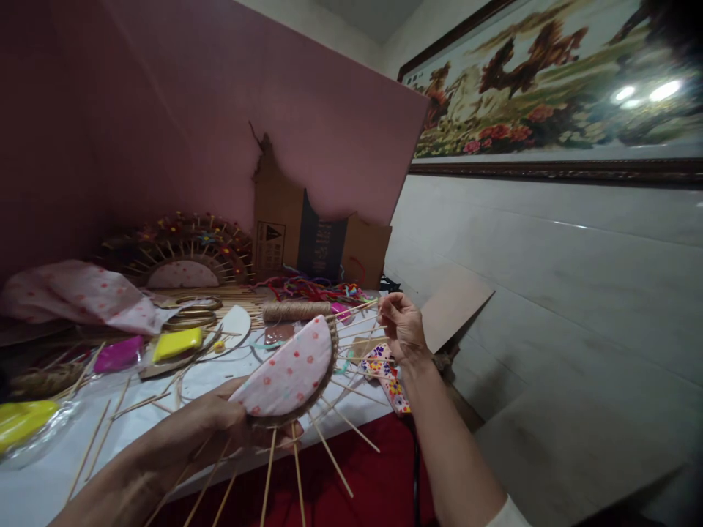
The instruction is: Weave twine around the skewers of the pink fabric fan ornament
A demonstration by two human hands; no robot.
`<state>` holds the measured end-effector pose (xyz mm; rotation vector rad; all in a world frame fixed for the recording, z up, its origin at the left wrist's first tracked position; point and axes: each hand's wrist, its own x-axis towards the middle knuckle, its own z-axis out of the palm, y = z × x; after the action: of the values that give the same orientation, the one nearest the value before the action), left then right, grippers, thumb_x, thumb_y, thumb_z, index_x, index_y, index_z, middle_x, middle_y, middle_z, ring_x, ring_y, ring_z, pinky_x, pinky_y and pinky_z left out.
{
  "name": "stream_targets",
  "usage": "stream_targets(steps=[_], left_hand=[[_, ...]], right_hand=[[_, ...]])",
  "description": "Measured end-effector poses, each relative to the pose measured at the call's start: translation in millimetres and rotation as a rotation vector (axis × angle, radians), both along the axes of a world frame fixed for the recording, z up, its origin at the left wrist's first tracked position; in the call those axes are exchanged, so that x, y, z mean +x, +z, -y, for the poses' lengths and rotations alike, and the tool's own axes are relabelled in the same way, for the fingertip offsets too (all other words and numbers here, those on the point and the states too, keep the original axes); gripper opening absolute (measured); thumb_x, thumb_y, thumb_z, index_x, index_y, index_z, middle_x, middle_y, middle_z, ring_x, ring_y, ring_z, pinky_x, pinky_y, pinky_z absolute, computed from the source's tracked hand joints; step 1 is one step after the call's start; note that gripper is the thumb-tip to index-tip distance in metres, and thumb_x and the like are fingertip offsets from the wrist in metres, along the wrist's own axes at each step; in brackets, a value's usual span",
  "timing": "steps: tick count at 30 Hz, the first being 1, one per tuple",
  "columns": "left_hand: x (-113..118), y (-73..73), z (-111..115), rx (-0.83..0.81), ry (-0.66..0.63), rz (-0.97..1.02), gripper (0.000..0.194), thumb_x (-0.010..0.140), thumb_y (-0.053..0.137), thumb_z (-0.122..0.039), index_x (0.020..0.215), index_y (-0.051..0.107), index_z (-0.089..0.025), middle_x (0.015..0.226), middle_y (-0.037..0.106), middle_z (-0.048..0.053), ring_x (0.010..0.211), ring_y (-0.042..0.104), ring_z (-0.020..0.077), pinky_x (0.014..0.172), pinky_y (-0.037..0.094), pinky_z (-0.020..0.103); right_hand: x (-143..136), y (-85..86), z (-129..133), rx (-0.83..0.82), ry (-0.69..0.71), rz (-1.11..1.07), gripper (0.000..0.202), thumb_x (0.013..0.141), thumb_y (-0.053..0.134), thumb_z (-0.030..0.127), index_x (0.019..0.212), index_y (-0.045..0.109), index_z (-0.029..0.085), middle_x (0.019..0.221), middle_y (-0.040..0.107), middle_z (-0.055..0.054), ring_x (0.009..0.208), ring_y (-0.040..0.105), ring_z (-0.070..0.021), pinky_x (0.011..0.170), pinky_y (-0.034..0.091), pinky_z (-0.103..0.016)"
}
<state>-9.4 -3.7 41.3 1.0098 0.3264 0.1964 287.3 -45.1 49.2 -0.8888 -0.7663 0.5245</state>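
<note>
My left hand point(233, 417) grips the lower left side of a half-round fan base point(291, 373) covered in white cloth with small red flowers. Thin wooden sticks point(329, 452) spread out from its curved corrugated cardboard edge. The left fingers pass behind the base and partly out of sight. At the ends of the topmost sticks, my right hand point(403, 329) is closed in a pinch. Whether a stick tip or a thin strand lies between those fingertips is too small to tell.
On the white-covered table lie a twine roll point(296, 311), a yellow clay pack point(177, 344), a magenta pack point(118, 354), loose sticks point(99, 439) and flowered cloth point(392, 380). Behind stand a finished-looking fan point(184, 272), coloured pipe cleaners point(313, 288) and cut cardboard point(280, 212).
</note>
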Motion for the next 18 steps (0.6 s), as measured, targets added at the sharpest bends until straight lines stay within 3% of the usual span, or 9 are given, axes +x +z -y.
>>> stream_targets(steps=[7, 10, 14, 18], left_hand=[[1.3, 0.1, 1.4, -0.033, -0.019, 0.020, 0.057, 0.047, 0.044, 0.003, 0.098, 0.065, -0.012, 0.093, 0.069, 0.010, 0.093, 0.061, 0.0277, 0.090, 0.042, 0.048], [1.8, -1.3, 1.0, -0.057, -0.015, 0.031, 0.059, 0.047, 0.044, 0.003, 0.100, 0.065, -0.011, 0.094, 0.068, 0.011, 0.092, 0.060, 0.0275, 0.090, 0.042, 0.049], [1.9, -0.2, 2.1, -0.080, -0.011, 0.038, 0.059, 0.047, 0.045, 0.003, 0.100, 0.065, -0.012, 0.094, 0.068, 0.010, 0.092, 0.060, 0.0275, 0.089, 0.042, 0.048], [2.0, 6.3, 7.4, -0.083, -0.022, 0.039, 0.054, 0.047, 0.046, 0.002, 0.094, 0.067, -0.011, 0.089, 0.069, 0.011, 0.089, 0.061, 0.0275, 0.088, 0.043, 0.047]], right_hand=[[-1.5, 2.6, 3.1, 0.007, 0.225, -0.108, 0.044, 0.048, 0.085, 0.040, 0.062, 0.049, 0.019, 0.055, 0.044, 0.008, 0.043, 0.035, -0.0030, 0.033, 0.022, -0.012], [-1.0, 0.6, 2.3, 0.016, 0.271, -0.122, 0.045, 0.049, 0.084, 0.043, 0.063, 0.048, 0.020, 0.055, 0.041, 0.008, 0.045, 0.035, -0.0038, 0.034, 0.024, -0.012], [4.9, -5.9, -0.5, -0.007, 0.272, -0.075, 0.041, 0.056, 0.080, 0.046, 0.067, 0.049, 0.022, 0.058, 0.043, 0.007, 0.045, 0.035, -0.0051, 0.033, 0.025, -0.013], [4.0, -11.3, -3.1, -0.069, 0.175, 0.057, 0.034, 0.062, 0.074, 0.045, 0.066, 0.049, 0.022, 0.056, 0.045, 0.006, 0.042, 0.037, -0.0061, 0.033, 0.031, -0.016]])
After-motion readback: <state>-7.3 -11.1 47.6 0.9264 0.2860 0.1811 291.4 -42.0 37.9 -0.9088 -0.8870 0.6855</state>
